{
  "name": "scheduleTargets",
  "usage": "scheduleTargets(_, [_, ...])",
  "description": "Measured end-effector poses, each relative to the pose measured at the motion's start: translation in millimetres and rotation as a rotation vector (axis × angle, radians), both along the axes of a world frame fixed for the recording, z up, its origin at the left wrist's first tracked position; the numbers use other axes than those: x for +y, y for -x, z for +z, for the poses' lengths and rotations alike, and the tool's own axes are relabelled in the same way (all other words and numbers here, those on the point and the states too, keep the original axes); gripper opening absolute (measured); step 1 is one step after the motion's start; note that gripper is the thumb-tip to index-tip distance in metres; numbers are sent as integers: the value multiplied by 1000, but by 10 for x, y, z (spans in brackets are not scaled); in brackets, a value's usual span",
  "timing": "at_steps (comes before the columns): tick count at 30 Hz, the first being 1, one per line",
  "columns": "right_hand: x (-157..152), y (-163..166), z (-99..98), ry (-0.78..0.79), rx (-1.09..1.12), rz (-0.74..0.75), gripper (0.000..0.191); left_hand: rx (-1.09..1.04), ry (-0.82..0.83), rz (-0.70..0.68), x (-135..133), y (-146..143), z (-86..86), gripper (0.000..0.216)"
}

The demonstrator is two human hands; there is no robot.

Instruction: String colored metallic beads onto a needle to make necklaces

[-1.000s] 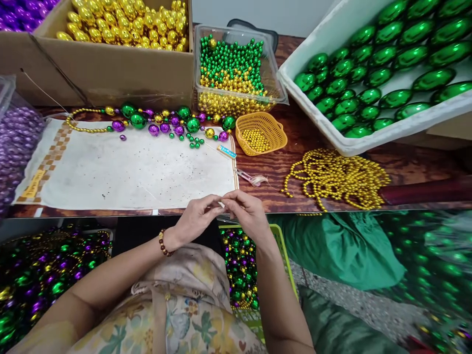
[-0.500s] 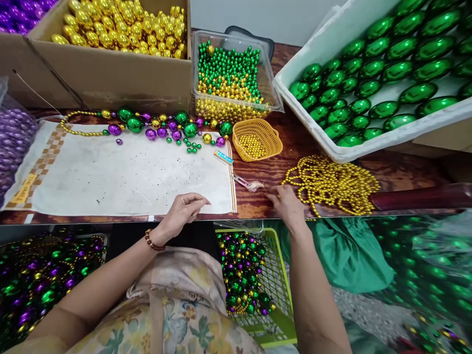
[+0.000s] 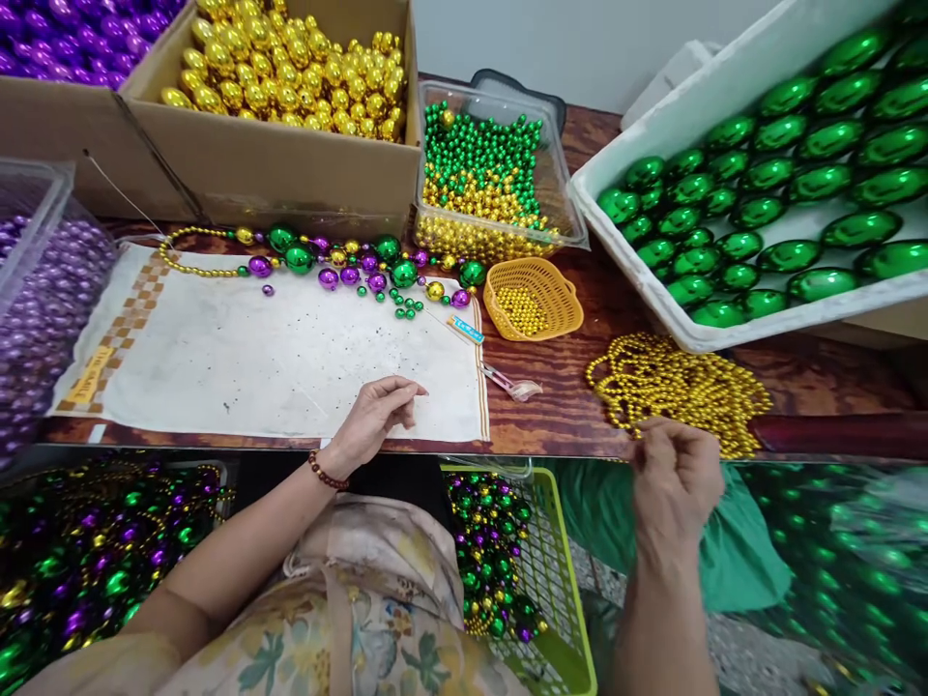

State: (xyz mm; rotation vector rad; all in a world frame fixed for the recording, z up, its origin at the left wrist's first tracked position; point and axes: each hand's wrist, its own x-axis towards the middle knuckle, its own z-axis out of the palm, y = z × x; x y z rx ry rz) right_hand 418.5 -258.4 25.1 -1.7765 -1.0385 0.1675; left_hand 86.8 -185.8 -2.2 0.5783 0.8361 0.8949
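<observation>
My left hand (image 3: 381, 418), with a beaded bracelet (image 3: 328, 472) at its wrist, is pinched closed over the right part of the white cloth (image 3: 275, 377). Whatever its fingertips hold is too fine to make out. At the table's front edge, my right hand (image 3: 678, 474) is closed too, its thumb and fingers pressed together. It overlaps the near side of a pile of gold bead strands (image 3: 674, 382); what it holds, if anything, does not show. Between the hands lie small pink-handled scissors (image 3: 511, 382). A string of green, purple and gold beads (image 3: 377, 263) runs along the cloth's far edge.
Behind stand a carton of gold beads (image 3: 275, 174), a clear tub (image 3: 500, 217) and a yellow basket (image 3: 558, 300). A white foam box (image 3: 638, 261) of green ovals is at right. Below the table is a green crate (image 3: 572, 599).
My right hand has moved right, away from the scissors to the near side of the gold strands. My left hand stays pinched over the cloth. The view has shifted slightly.
</observation>
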Motion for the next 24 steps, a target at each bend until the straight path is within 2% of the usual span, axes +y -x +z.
scheduleTargets(2, [-30, 274, 239, -87, 58, 107, 22, -55, -3, 22, 27, 5, 2, 30])
scheduleTargets(4, [-14, 595, 421, -189, 25, 209, 19, -104, -3, 40, 38, 13, 15, 29])
scheduleTargets(6, [44, 939, 519, -156, -43, 363, 15, -141, -8, 69, 37, 25, 40, 29])
scheduleTargets(8, [139, 1283, 522, -67, -131, 525, 13, -174, -19, 111, 31, 38, 72, 28])
scheduleTargets(11, [325, 1720, 362, 33, -176, 722, 13, -213, -51, 152, 29, 31, 112, 26])
scheduleTargets(13, [450, 1903, 191, 60, -139, 722, 15, -215, -84, 170, 44, 1, 116, 27])
scheduleTargets(17, [612, 1983, -107, 77, -47, 554, 19, -185, -102, 181, 95, -108, 48, 32])
scheduleTargets(24, [639, 1862, -258, 88, 125, 478, 20, 34, -226, 61, 138, -250, -124, 37])
